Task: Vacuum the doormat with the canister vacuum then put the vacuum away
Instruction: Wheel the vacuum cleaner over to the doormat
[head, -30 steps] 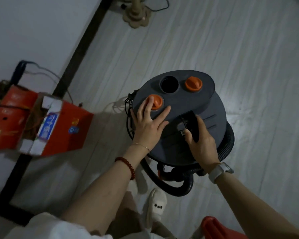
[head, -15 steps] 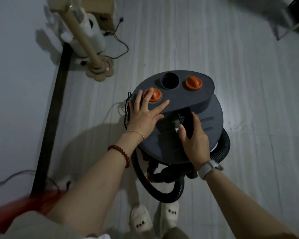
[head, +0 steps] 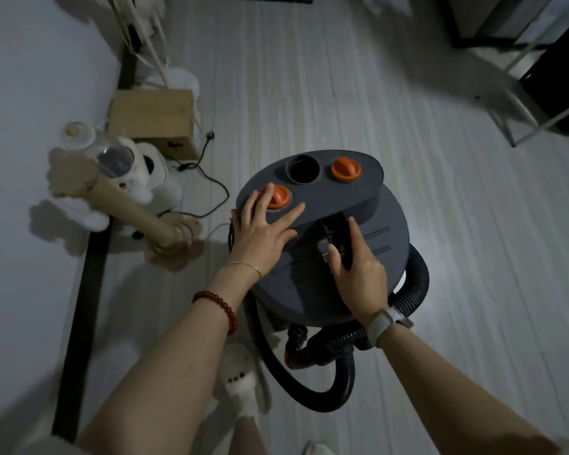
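Head view: the pale plank floor (head: 408,93) fills the frame, and the round dark-grey plastic canister vacuum (head: 319,224) stands on it at the centre. Its black ribbed hose (head: 345,389) loops below, lower centre. At the left edge a beige cat scratching post (head: 135,211) leans. The left hand (head: 260,231) lies flat on the lid, fingers spread, touching an orange knob (head: 278,197). The right hand (head: 358,274) curls around the black carry handle (head: 337,234).
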Demonstrator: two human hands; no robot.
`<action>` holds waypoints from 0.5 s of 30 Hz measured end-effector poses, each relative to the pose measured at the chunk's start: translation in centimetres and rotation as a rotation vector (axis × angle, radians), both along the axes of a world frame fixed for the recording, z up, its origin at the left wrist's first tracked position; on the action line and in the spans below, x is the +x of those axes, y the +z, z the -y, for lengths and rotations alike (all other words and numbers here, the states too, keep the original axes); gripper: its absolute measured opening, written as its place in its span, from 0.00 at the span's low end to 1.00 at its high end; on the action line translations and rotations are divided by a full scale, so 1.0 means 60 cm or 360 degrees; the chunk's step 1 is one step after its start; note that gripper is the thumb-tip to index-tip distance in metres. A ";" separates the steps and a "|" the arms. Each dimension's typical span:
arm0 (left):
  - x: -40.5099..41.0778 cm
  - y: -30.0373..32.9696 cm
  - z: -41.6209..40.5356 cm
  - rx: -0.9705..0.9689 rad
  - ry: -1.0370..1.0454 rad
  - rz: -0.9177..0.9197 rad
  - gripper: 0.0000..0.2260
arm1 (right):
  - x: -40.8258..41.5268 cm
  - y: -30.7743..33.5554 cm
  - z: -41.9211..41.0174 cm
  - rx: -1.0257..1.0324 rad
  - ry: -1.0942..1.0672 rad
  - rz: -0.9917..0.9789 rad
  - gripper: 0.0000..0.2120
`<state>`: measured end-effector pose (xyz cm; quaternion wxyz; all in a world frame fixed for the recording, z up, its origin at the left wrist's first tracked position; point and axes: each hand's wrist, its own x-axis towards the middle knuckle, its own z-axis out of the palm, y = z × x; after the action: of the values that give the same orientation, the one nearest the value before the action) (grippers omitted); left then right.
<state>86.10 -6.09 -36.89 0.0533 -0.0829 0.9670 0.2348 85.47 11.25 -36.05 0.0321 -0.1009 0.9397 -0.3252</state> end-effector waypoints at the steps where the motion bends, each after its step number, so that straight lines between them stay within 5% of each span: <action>1: -0.033 0.001 0.027 -0.0015 -0.0026 0.0018 0.22 | -0.029 -0.001 0.026 -0.0001 -0.0017 0.0005 0.29; 15: -0.519 0.016 0.301 -0.0093 -0.0204 0.0160 0.23 | -0.470 0.002 0.319 -0.0071 -0.0215 0.0101 0.29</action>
<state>54.93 -24.18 -35.92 0.1144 -0.0340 0.9729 0.1981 57.30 -7.88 -35.94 0.0374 -0.0277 0.9354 -0.3506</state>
